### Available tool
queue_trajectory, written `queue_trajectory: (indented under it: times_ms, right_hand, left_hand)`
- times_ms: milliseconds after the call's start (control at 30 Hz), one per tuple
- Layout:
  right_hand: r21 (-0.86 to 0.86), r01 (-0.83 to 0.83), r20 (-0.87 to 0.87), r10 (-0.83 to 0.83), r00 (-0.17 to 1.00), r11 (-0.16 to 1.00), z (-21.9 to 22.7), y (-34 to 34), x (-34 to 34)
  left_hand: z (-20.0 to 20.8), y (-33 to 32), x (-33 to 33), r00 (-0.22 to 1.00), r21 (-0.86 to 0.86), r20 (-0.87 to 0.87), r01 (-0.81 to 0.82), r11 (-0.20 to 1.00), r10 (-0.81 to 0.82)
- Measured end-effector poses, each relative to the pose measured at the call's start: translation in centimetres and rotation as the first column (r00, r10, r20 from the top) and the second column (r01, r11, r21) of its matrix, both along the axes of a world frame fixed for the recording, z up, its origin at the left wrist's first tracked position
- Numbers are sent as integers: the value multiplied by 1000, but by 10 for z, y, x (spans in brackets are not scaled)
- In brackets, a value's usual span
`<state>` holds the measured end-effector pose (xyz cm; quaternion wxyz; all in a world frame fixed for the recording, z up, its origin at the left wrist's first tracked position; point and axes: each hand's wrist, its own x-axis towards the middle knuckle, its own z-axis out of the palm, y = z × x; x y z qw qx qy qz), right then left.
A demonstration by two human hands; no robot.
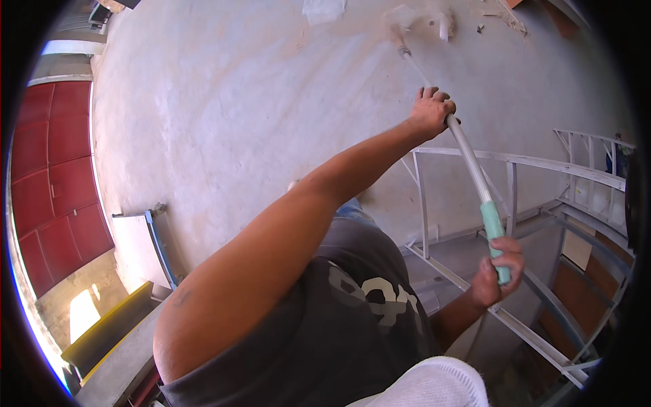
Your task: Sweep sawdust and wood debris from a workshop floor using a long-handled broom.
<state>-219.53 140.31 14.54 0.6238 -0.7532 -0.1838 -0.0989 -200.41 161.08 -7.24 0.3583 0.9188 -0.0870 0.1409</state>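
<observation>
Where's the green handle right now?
In the head view, the green handle is right of the middle, on the near end of the pole, with the right hand around its lower part.

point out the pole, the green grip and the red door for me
Pole (466, 154): head view, on the lower stretch of its silver shaft
Green grip (491, 220): head view, on the upper part of the sleeve
Red door (70, 183): head view, on a panel near its middle

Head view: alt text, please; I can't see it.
The left hand grips the pale shaft and the right hand the green handle of a long pole, its blurred far end near debris on the floor. Red door left, white metal frame right.
</observation>
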Motion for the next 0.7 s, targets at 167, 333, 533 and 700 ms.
queue_trajectory:
  times_ms: [167, 333, 533, 700]
  right_hand:
    - [349, -206, 7, 218, 976, 914, 8, -17, 27]
    - [565, -502, -147, 679, 719, 655, -40, 79, 79]
    - [450, -757, -411, 863, 295, 473, -70, 269, 81]
    - [202, -873, -588, 768, 256, 445, -62, 355, 96]
  left_hand:
    - [29, 62, -73, 999, 32, 19, 46, 998, -47]
    - [-4, 183, -204, 965, 220, -152, -178, 959, 214]
    - [-41, 335, -331, 702, 390, -253, -556, 734, 666]
    - [-87, 398, -289, 495, 347, -419, -687, 638, 761]
